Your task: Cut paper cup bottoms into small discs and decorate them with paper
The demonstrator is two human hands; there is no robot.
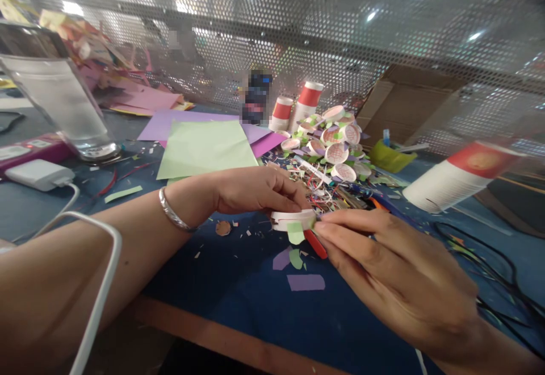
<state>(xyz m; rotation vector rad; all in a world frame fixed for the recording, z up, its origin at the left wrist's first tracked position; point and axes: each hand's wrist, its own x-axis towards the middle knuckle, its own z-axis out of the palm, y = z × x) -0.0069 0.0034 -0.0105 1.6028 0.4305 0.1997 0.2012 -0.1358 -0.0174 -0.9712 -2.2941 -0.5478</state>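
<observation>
A cut-off paper cup base (293, 220), a low white ring, is held just above the table in front of me. My left hand (264, 190) grips it from the far left side, fingertips over its rim. My right hand (383, 255) pinches at its right edge; whether a small scrap sits between the fingertips is hidden. A light green paper piece (295, 233) hangs from the ring's near side. Below it lie a purple paper strip (305, 282) and other green and purple bits. A red strip-like object (315, 244) pokes out underneath, mostly hidden.
Behind my hands are a heap of similar cup bases (336, 150) and wire scraps (317, 190). Green paper sheets (208, 148) lie left of them. A glass of water (76, 102), white charger (40, 174) and cable flank the left; stacked paper cups (460, 173) lean at right.
</observation>
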